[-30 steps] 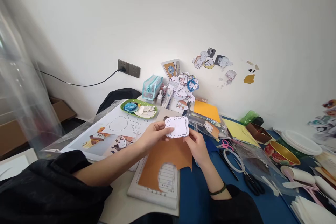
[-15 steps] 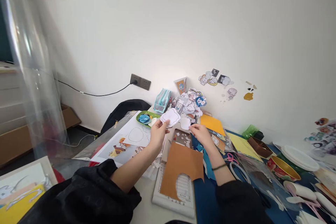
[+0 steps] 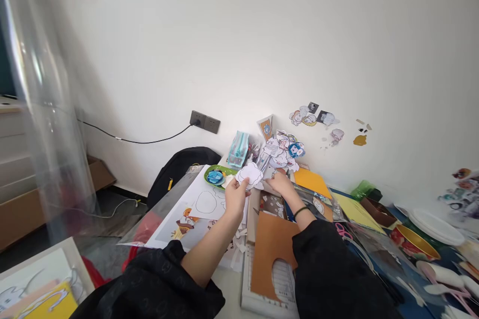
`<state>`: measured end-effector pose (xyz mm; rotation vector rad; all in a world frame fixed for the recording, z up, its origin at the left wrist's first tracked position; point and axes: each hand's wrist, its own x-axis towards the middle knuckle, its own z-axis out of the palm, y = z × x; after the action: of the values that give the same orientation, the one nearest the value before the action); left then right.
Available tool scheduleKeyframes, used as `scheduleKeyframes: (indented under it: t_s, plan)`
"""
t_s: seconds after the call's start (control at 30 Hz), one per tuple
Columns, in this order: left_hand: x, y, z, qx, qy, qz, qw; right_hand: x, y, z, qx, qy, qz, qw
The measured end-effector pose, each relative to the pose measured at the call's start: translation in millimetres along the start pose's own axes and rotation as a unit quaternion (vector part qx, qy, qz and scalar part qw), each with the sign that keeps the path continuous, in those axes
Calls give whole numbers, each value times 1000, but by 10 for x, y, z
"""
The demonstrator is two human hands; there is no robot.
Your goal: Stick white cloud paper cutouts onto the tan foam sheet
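Observation:
My left hand [image 3: 237, 196] pinches a white paper cutout [image 3: 250, 175] with a wavy outlined edge. Just to its right, my right hand [image 3: 280, 183] reaches over the desk with its fingers bent; whether they hold the small white piece beside them is hard to tell. Behind both hands stands a cluster of cartoon cutouts [image 3: 281, 152]. A brown sheet [image 3: 264, 244] with a curved cut-out lies below the hands, on a white pad. To the left is a green tray [image 3: 210, 183] with blue pieces in it.
A teal pouch [image 3: 238, 149] stands near the wall. Orange paper [image 3: 312, 182], pink-handled scissors [image 3: 342, 231] and a red-and-yellow bowl [image 3: 414, 242] lie to the right. A black bag [image 3: 179, 169] is beyond the desk's left edge.
The view has shifted a little. My right hand has moved in closer to my left hand and the cutout cluster, and the white piece at its fingertips is now mostly hidden.

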<state>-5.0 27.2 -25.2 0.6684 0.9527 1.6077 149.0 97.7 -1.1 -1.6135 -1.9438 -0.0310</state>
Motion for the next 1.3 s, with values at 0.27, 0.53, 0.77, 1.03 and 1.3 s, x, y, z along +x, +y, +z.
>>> scheduleKeyframes:
  t_s: [0.27, 0.53, 0.77, 1.03, 1.3]
  plan:
    - [-168, -28, 116, 45, -162, -34, 985, -579, 4, -320, 313, -43, 86, 945]
    - [-293, -69, 178, 120, -227, -50, 965, -935, 198, -463, 438, -44, 132, 888]
    - [-323, -24, 208, 226, -214, -22, 950, -950, 989, -767, 484, 72, 243, 837]
    - [-287, -79, 189, 257, -209, -20, 943, -1120, 1634, -893, 408, 130, 392, 814]
    - [-302, -72, 185, 262, -217, -20, 940, -1107, 1646, -819, 400, 119, 391, 821]
